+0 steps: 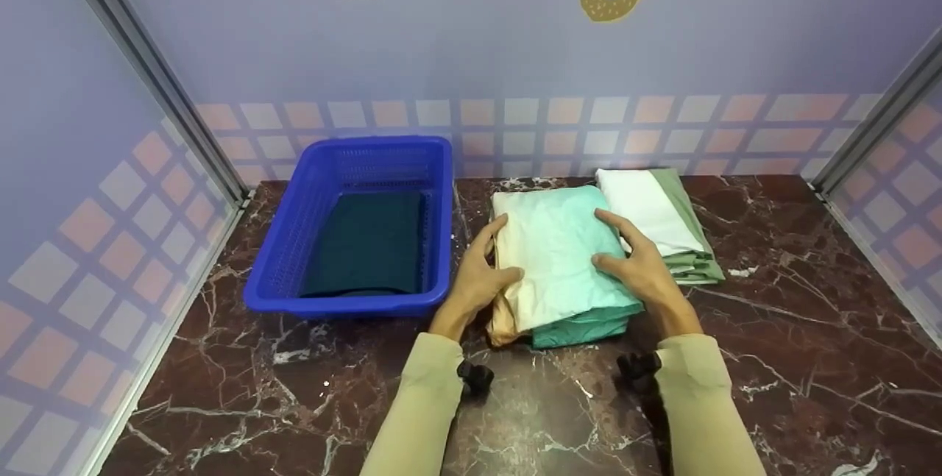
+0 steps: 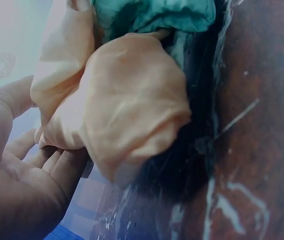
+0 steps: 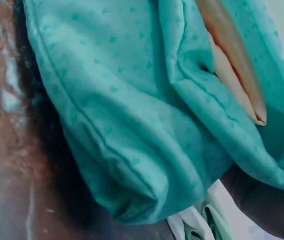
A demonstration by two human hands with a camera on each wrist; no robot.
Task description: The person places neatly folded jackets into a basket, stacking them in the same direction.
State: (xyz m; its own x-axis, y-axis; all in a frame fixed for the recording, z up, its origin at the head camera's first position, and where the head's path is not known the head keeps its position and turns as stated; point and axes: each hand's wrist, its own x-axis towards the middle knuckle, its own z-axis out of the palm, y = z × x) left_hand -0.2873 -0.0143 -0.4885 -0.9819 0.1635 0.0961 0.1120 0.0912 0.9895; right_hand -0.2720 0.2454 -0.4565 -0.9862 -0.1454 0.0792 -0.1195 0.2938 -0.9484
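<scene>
A folded cloth, fading from pale peach to turquoise, lies in the middle of the head view. My left hand grips its left side, thumb on top. The left wrist view shows fingers curled beneath a peach fold. At the opposite side, my right hand holds the turquoise edge with its thumb over the top. Much of that hand is hidden behind turquoise layers in the right wrist view. Several loose layers show along the cloth's near edge.
Left of the cloth stands a blue plastic basket with a dark green folded cloth inside. A white and green folded cloth lies at the back right. Patterned panels enclose the dark red marbled table at the back and sides.
</scene>
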